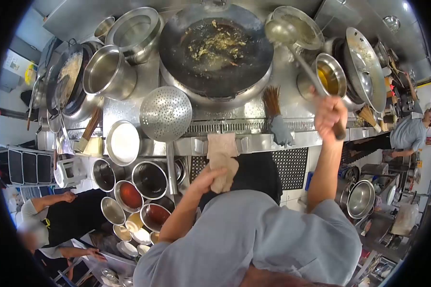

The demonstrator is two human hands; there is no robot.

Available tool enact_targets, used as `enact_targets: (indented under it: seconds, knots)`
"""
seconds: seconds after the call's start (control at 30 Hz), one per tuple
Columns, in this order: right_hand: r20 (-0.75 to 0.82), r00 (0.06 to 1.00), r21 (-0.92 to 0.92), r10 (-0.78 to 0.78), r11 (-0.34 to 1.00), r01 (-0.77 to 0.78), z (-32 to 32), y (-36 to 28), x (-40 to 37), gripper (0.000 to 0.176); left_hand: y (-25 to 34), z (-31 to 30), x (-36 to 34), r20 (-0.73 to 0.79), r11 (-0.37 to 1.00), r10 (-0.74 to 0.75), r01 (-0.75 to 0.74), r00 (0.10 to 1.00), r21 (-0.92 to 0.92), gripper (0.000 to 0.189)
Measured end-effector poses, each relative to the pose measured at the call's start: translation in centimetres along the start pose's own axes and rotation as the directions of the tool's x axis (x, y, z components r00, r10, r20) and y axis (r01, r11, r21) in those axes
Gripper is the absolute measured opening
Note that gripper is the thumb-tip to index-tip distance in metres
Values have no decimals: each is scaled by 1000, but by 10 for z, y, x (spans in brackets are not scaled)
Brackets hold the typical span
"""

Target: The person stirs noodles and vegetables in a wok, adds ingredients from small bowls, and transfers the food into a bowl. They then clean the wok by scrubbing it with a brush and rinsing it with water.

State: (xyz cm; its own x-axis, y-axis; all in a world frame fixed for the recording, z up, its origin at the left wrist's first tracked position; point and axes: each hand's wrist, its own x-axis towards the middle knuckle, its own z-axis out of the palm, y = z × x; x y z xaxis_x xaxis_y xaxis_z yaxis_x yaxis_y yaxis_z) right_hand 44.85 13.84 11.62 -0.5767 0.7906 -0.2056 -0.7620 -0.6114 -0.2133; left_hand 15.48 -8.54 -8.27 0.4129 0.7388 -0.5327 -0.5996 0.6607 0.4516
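Note:
My right hand (331,117) is closed around the handle of a long metal ladle (281,31). The ladle's bowl is up at the right rim of a large dark wok (182,69), over or beside a wire strainer (301,29). Small yellowish cooked bits lie in the wok among some liquid. My left hand (210,179) grips a folded beige cloth (226,173) close to my body. Beyond it, another cloth (221,144) hangs over the stove's front edge.
A perforated skimmer (165,114) lies left of the wok, near a steel pot (108,71). A bamboo brush (273,103) rests at the front. Oil fills a pot (329,76) at right. Sauce containers (130,196) stand low left. Co-workers (76,215) are at both sides.

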Motion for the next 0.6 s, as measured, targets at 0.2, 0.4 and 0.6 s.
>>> enact_targets:
  seconds: [0.2, 0.4, 0.6]
  knots:
    - [-342, 936, -577, -82, 805, -141, -22, 19, -5, 39, -5, -2, -29, -120, 998, 52, -47, 991, 44, 52]
    - [-4, 738, -937, -674, -256, -239, -87, -77, 37, 51, 4, 20, -77, -358, 933, 316, -356, 879, -51, 63]
    - [-280, 899, -946, -336, -63, -318, -122, -239, 164, 29, -4, 27, -48, -399, 811, 565, -396, 722, 431, 67]
